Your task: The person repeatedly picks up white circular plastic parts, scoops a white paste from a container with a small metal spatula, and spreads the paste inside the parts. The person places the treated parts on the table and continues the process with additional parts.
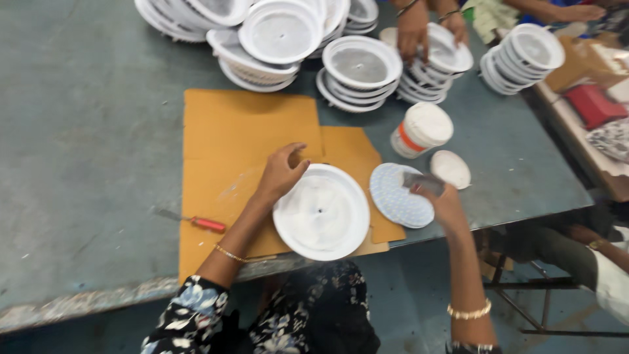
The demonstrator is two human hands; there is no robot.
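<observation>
One red-handled screwdriver [200,223] lies at the left on a single sheet of brown cardboard [229,131]. The left hand [282,174] rests on one white round housing [321,211] near the desk's front edge, fingers curled over its rim. Just right lies one round white board [396,196] dotted with small chips. The right hand [445,200], fingers pinching a small grey blurred piece [422,182], hovers over it. One white jar [422,129] and one loose lid [450,168] stand beyond. About five stacks of housings [357,69] run along the back, partly cut off. Another person's hands [413,29] touch one stack. The desk [85,131] is worn grey-green.
</observation>
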